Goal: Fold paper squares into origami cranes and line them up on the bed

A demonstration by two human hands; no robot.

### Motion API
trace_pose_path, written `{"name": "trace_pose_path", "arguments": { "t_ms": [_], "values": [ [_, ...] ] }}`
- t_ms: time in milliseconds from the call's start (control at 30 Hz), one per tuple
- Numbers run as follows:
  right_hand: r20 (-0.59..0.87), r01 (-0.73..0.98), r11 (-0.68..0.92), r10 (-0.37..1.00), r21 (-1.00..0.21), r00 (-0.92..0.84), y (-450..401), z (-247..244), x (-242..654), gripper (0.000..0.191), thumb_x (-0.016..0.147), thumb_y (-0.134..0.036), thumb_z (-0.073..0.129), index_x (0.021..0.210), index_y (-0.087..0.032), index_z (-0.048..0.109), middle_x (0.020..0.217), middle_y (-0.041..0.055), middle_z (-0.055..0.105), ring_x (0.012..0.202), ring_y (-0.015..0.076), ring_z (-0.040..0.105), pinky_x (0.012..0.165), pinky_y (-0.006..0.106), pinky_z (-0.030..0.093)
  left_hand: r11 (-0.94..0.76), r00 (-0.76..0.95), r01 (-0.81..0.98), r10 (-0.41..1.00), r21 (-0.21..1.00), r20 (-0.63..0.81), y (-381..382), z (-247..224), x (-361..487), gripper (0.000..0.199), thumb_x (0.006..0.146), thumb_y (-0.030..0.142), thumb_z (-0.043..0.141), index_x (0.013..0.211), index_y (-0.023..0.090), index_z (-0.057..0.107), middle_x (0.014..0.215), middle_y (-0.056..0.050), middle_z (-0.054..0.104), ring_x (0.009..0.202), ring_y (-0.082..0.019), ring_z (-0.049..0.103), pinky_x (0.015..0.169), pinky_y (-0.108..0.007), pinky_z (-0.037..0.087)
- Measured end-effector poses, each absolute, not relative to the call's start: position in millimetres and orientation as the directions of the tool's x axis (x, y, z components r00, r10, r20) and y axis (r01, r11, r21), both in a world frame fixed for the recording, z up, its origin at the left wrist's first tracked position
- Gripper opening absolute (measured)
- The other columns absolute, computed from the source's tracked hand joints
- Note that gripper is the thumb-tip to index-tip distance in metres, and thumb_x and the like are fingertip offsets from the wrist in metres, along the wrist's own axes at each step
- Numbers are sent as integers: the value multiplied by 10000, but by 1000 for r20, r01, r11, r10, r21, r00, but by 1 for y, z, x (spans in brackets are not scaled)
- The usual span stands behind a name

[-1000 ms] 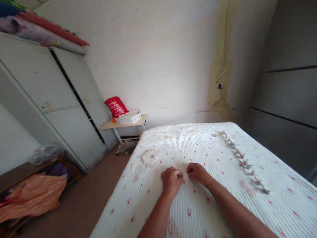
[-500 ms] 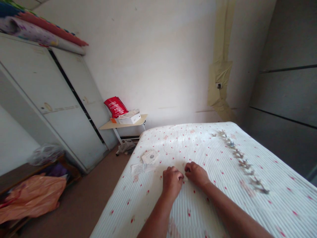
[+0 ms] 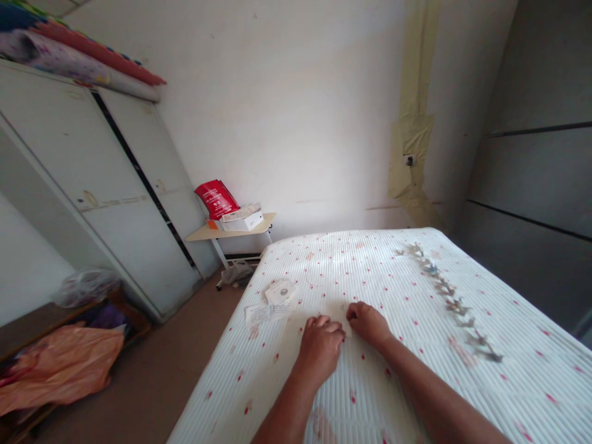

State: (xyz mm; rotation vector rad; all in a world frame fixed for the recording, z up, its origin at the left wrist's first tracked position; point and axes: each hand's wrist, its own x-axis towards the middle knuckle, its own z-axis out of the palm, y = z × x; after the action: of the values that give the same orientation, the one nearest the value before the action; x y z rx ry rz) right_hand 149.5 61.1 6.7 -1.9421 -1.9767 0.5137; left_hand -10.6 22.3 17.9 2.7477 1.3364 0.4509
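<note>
A white quilted sheet with red dots (image 3: 333, 265) covers the bed. Low over its middle, my left hand (image 3: 322, 345) has its fingers curled downward. Just right of it is my right hand (image 3: 369, 324), fingers bent together toward the left one. A small pale piece, perhaps paper, shows between them; its shape cannot be made out. Beyond my left hand lie white printed papers (image 3: 280, 291) and an opened leaflet (image 3: 257, 314). On the right, several small folded figures (image 3: 448, 287) form a long slanting row.
Behind the bed's far left corner, a small table (image 3: 198, 234) bears a red bag (image 3: 217, 200) and a white box (image 3: 250, 222). Grey cabinets (image 3: 124, 203) stand left, with an orange plastic bag (image 3: 69, 367) on a low shelf nearby.
My left hand has turned slightly, its fingers more spread over the sheet. My right hand has shifted a touch to the right.
</note>
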Motion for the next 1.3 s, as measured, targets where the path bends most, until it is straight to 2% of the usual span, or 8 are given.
{"name": "trace_pose_path", "arguments": {
  "t_ms": [167,467,633,967,1200,1300],
  "values": [
    [-35,876,4,999,-482,-24,61,11,151,229,707,-99,468,786,-193,660,845,25,660,772,120,585,636,199,342,-614,570,768,784,179,243,21,17,-9,186,835,177,473,880,238,643,952,-16,646,970,-185,477,824,-351,328],
    [-30,910,-65,998,-409,58,59,13,140,126,735,-270,545,782,-193,633,859,47,651,754,162,599,565,232,314,-621,564,755,779,212,274,23,13,-7,220,830,126,437,879,208,635,1002,-37,622,1074,-198,444,911,-356,347],
    [-52,908,-86,996,-409,71,61,11,140,112,720,-204,537,775,-202,635,860,45,654,775,165,604,574,234,322,-613,557,759,786,221,268,24,9,-7,220,820,122,443,901,208,630,1046,-38,616,1086,-192,450,955,-374,339],
    [-59,888,-70,997,-455,48,62,14,144,208,715,-112,479,774,-200,658,840,44,663,747,144,594,596,224,335,-570,527,790,820,226,224,23,11,-8,249,817,128,432,935,235,624,1131,-17,602,1145,-202,416,997,-415,286],
    [-62,864,-50,998,-502,22,64,14,150,237,728,-111,465,799,-197,674,844,32,680,778,132,594,617,205,346,-571,523,780,819,256,234,23,12,-9,263,805,123,434,926,241,637,1113,-21,612,1113,-198,436,989,-410,290],
    [-65,856,-41,998,-516,9,64,15,151,180,734,-172,498,786,-187,669,807,30,677,741,129,592,603,206,345,-578,526,771,815,266,244,22,12,-9,261,803,122,440,924,248,634,1100,-9,616,1106,-191,441,986,-397,292]
  ]
}}
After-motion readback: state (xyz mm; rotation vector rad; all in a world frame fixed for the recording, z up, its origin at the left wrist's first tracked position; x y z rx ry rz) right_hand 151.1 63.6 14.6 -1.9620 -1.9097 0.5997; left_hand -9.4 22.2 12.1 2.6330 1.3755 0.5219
